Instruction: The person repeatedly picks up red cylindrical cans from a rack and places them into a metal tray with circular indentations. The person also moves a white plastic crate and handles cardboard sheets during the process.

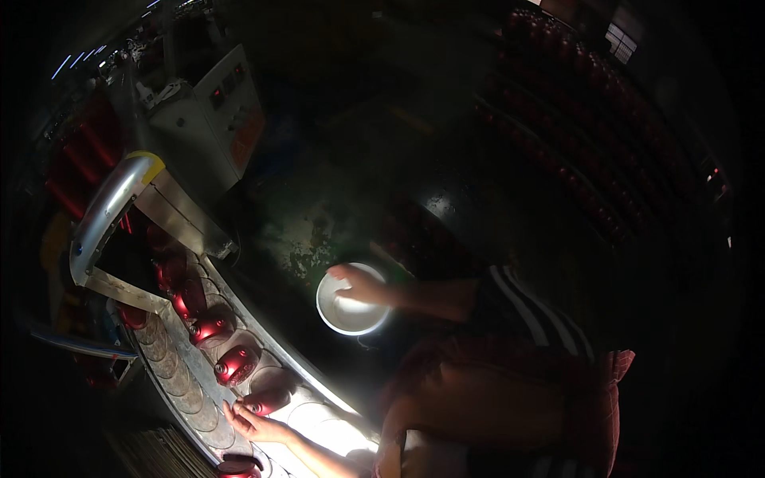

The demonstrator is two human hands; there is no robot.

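Note:
My left hand [256, 425] is over the curved conveyor, its fingers loosely apart beside the near end of a glossy red rounded part [268, 401]. The fingertips seem to touch that part; I make out no grip around it. My right hand [360, 285] reaches into a round white bucket [320, 311], thumb and fingers spread over its pale inside. What lies in the bucket cannot be made out. Further up the line sit more red parts, among them one with a small round fitting [237, 365] and another behind it [211, 328].
The conveyor [185, 390] of overlapping round plates curves away to the far left under a metal arch [111, 211]. Behind stands a control box [209, 119]. One red part [239, 467] lies near the lower edge. Dim racks of red items [582, 119] fill the far right.

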